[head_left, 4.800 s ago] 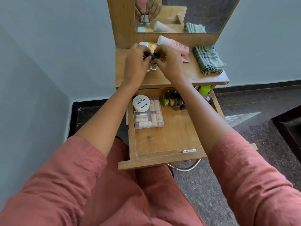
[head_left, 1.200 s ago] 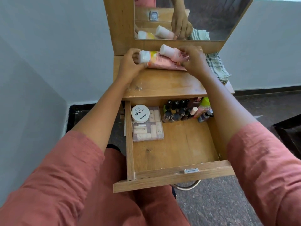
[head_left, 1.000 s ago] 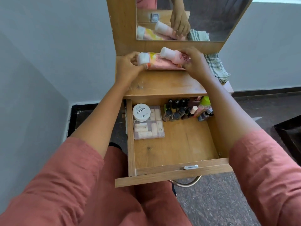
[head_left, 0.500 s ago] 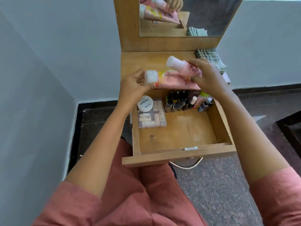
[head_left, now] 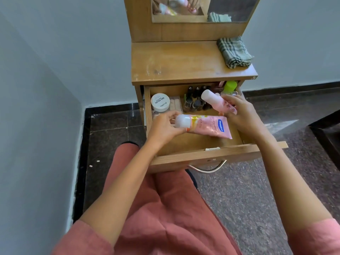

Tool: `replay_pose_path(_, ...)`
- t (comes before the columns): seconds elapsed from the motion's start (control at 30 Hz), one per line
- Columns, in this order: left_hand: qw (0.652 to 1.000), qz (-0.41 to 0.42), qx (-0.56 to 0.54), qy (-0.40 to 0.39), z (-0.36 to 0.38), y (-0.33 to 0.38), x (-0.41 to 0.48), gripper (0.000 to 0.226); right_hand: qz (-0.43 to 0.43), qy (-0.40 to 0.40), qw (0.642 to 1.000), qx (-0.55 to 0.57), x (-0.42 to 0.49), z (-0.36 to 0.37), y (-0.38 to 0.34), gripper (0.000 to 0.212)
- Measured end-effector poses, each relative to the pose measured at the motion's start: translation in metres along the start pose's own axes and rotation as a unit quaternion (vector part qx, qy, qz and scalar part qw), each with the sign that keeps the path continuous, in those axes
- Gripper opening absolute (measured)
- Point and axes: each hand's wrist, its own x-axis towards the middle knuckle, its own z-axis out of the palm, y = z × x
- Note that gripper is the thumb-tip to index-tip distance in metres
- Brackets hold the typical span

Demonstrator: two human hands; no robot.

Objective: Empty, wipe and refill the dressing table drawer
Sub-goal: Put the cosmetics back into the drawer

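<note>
The wooden drawer (head_left: pixel 204 155) of the dressing table stands pulled out over my lap. My left hand (head_left: pixel 163 126) grips the white cap end of a large pink lotion tube (head_left: pixel 207 126), held flat just above the drawer's middle. My right hand (head_left: pixel 239 113) holds a smaller pink tube (head_left: pixel 219 103) with a white cap, tilted over the drawer's back right. At the drawer's back are several dark nail polish bottles (head_left: pixel 195 102), a white round jar (head_left: pixel 160 102) on a clear box (head_left: pixel 174 105), and a green-capped bottle (head_left: pixel 230 86).
A folded green checked cloth (head_left: pixel 234 52) lies on the right of the table top (head_left: pixel 176 63), under the mirror (head_left: pixel 204 8). Grey walls close in on the left and behind. A metal handle (head_left: pixel 207 167) hangs under the drawer front. Dark stone floor lies to the right.
Both hands lifted the two pink tubes off the table top and brought them down over the open drawer. The table top now holds only the cloth.
</note>
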Motion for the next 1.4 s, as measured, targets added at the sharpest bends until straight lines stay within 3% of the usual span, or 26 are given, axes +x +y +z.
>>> replay_pose_path(0.17, 0.998, -0.034, 0.036, -0.042, 0.015, -0.001, 0.001, 0.051, 0.036, -0.01, 0.999, 0.003, -0.01, 0.003, 0.008, 0.051)
replay_pose_path(0.63, 0.976, -0.025, 0.142, -0.164, 0.034, 0.009, 0.016, 0.043, 0.058, -0.057, 0.996, 0.023, 0.003, -0.001, 0.025, 0.052)
replay_pose_path(1.0, 0.962, -0.012, 0.178, -0.208, 0.039, 0.003, 0.018, 0.052, 0.011, -0.164, 0.983, -0.083, 0.022, 0.007, 0.033, 0.051)
replay_pose_path(1.4, 0.967, -0.023, 0.146, -0.205, 0.039, -0.004, 0.017, 0.053, -0.017, -0.225, 0.952, -0.207, 0.028, 0.021, 0.048, 0.058)
